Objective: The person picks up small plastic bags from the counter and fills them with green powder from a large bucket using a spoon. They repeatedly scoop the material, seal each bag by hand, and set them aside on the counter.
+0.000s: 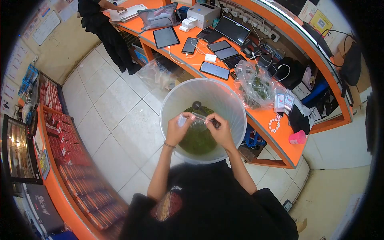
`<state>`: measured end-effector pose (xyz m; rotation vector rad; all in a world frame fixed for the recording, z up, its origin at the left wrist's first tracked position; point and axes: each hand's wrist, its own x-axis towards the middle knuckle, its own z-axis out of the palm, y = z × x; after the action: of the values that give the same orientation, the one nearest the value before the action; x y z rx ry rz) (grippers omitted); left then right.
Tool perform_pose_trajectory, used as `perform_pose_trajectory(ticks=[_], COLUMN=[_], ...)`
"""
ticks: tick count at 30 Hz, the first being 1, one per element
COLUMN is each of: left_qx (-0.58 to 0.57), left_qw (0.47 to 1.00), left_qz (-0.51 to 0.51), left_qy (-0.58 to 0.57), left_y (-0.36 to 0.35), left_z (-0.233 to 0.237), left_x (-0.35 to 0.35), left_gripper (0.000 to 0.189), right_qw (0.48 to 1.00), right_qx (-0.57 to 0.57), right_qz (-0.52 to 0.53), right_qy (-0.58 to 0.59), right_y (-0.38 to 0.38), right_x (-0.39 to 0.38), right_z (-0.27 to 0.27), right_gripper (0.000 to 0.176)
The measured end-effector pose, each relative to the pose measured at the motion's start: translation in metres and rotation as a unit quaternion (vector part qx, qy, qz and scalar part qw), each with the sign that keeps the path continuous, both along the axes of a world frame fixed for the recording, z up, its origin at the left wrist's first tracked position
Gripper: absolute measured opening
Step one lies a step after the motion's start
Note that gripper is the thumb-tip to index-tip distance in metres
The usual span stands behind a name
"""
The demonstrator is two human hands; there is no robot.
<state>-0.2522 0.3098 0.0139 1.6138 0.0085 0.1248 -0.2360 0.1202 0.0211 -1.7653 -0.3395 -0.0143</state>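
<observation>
A small clear plastic bag is stretched between my two hands over a large translucent bucket. My left hand pinches its left side, and a whitish roll of plastic shows at these fingers. My right hand grips the bag's other side. Against the right fingers rests a dark rounded end. A dark spoon bowl appears just beyond the bag. Green leafy material covers the bucket's bottom.
An orange counter carries phones, a tablet, a laptop, a printer, plastic bags and a pink cup. Shelves of red packs stand left. Another person stands at the counter's far end.
</observation>
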Motion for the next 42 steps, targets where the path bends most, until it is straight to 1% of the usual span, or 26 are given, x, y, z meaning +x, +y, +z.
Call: perform_pose_trajectory(ticks=[3, 5, 8, 12, 14, 15, 17, 18, 20, 21, 23, 24, 25, 26, 27, 28, 29, 30, 31, 33, 34, 36, 37, 39, 40, 42], left_qx=[0.014, 0.056, 0.034, 0.011, 0.084, 0.083, 0.136, 0.135, 0.128, 0.128, 0.121, 0.121, 0.136, 0.15, 0.173, 0.173, 0.274, 0.371, 0.36, 0.321, 0.29, 0.172, 0.17, 0.137, 0.136, 0.142], left_qw=[1.0, 0.997, 0.998, 0.999, 0.993, 0.992, 0.986, 0.986, 0.991, 0.991, 0.991, 0.991, 0.987, 0.98, 0.976, 0.977, 0.96, 0.927, 0.93, 0.942, 0.95, 0.959, 0.959, 0.93, 0.93, 0.956], left_qz=[-0.001, -0.045, -0.048, -0.051, -0.075, -0.081, -0.079, -0.081, -0.037, -0.039, 0.046, 0.045, 0.082, 0.119, 0.117, 0.115, 0.042, -0.033, -0.041, -0.055, -0.063, -0.099, -0.103, -0.161, -0.164, -0.201], left_qy=[-0.005, -0.032, -0.002, 0.004, -0.042, -0.043, -0.056, -0.058, -0.005, -0.007, -0.021, -0.023, -0.04, -0.056, -0.052, -0.053, -0.047, -0.04, -0.059, -0.086, -0.092, -0.201, -0.204, -0.301, -0.301, -0.157], left_y=[0.001, 0.0, -0.006, -0.008, -0.009, -0.009, -0.01, -0.01, -0.011, -0.009, 0.0, 0.005, 0.011, 0.017, 0.021, 0.022, 0.022, 0.02, 0.009, -0.029, -0.051, -0.091, -0.109, -0.133, -0.134, -0.129], left_z=[0.001, 0.001, 0.009, 0.011, 0.01, 0.011, 0.015, 0.015, 0.016, 0.015, 0.009, 0.005, 0.002, -0.001, 0.002, 0.005, 0.007, 0.011, 0.018, 0.042, 0.061, 0.089, 0.093, 0.095, 0.084, 0.055], left_x=[-0.001, -0.003, -0.006, -0.007, -0.006, -0.006, -0.007, -0.008, -0.009, -0.008, -0.004, -0.002, 0.001, 0.003, 0.006, 0.01, 0.017, 0.025, 0.037, 0.068, 0.08, 0.099, 0.108, 0.119, 0.12, 0.12], left_gripper=[0.019, 0.018, 0.017, 0.016, 0.017, 0.017, 0.016, 0.016, 0.014, 0.014, 0.012, 0.012, 0.012, 0.012, 0.018, 0.018, 0.022, 0.026, 0.028, 0.029, 0.029, 0.032, 0.032, 0.038, 0.038, 0.054], right_qw=[1.0, 0.999, 0.999, 0.998, 0.998, 0.998, 0.998, 0.998, 0.998, 0.997, 0.998, 0.998, 0.998, 0.998, 0.997, 0.997, 0.993, 0.985, 0.985, 0.968, 0.968, 0.969, 0.97, 0.976, 0.976, 0.983], right_qx=[-0.009, -0.015, -0.035, -0.034, -0.039, -0.042, -0.043, -0.042, -0.052, -0.06, -0.051, -0.044, -0.043, -0.059, -0.074, -0.074, -0.112, -0.15, -0.152, -0.237, -0.237, -0.227, -0.228, -0.202, -0.202, -0.178], right_qz=[0.006, 0.014, 0.028, 0.012, 0.02, 0.024, 0.025, 0.032, 0.025, 0.021, 0.014, 0.009, 0.008, 0.003, -0.003, -0.005, 0.032, 0.068, 0.067, 0.084, 0.081, 0.087, 0.083, 0.067, 0.064, 0.042], right_qy=[-0.022, -0.032, -0.024, -0.044, -0.045, -0.039, -0.034, -0.029, -0.039, -0.048, -0.045, -0.042, -0.043, -0.02, 0.002, 0.001, 0.025, 0.048, 0.047, -0.011, -0.013, 0.032, 0.032, 0.041, 0.042, 0.02], right_y=[0.004, 0.005, 0.005, 0.006, 0.005, 0.003, 0.002, 0.002, 0.0, 0.0, -0.005, -0.008, -0.013, -0.018, -0.023, -0.026, -0.03, -0.032, -0.033, -0.028, -0.027, -0.026, -0.026, -0.027, -0.027, -0.028], right_x=[0.001, -0.001, -0.001, -0.004, -0.006, -0.005, -0.008, -0.009, -0.009, -0.009, -0.014, -0.016, -0.018, -0.02, -0.02, -0.02, -0.021, -0.022, -0.022, -0.019, -0.02, -0.021, -0.021, -0.023, -0.024, -0.024], right_z=[0.006, 0.007, 0.006, 0.015, 0.019, 0.017, 0.016, 0.017, 0.008, 0.006, 0.005, 0.006, 0.003, -0.003, -0.009, -0.015, -0.022, -0.028, -0.031, -0.034, -0.032, -0.024, -0.024, -0.027, -0.028, -0.03], right_gripper=[0.008, 0.009, 0.005, 0.01, 0.011, 0.012, 0.011, 0.011, 0.011, 0.011, 0.011, 0.011, 0.011, 0.012, 0.012, 0.012, 0.012, 0.012, 0.012, 0.012, 0.012, 0.012, 0.012, 0.016, 0.016, 0.013])
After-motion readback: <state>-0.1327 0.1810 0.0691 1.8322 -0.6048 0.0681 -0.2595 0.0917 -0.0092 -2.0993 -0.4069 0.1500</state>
